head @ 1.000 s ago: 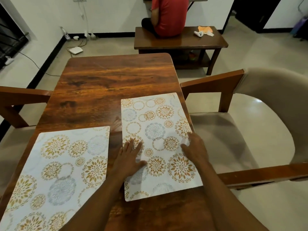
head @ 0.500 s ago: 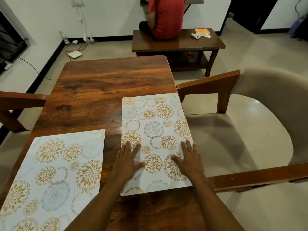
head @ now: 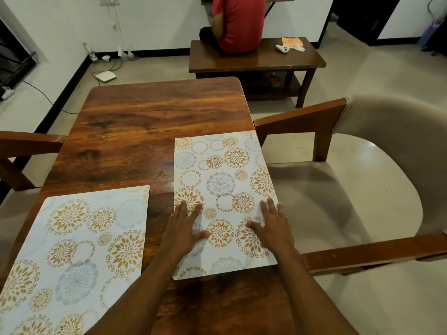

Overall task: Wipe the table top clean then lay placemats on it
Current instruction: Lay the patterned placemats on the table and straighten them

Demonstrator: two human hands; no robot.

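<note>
Placemat [head: 225, 189] white, gold-blue floral circles; both palms flat on it.

Two placemats lie on the table [head: 150, 131]: one [head: 72, 257] left, one [head: 225, 189] right.

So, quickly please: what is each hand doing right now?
Left hand: open, flat on the right placemat, holding nothing.
Right hand: open, flat on the same placemat, holding nothing.

Both placemats, the right one [head: 225, 189] and the left one [head: 79, 250], are white with gold and grey-blue floral circles. The table [head: 145, 122] is glossy reddish-brown woodgrain.
</note>
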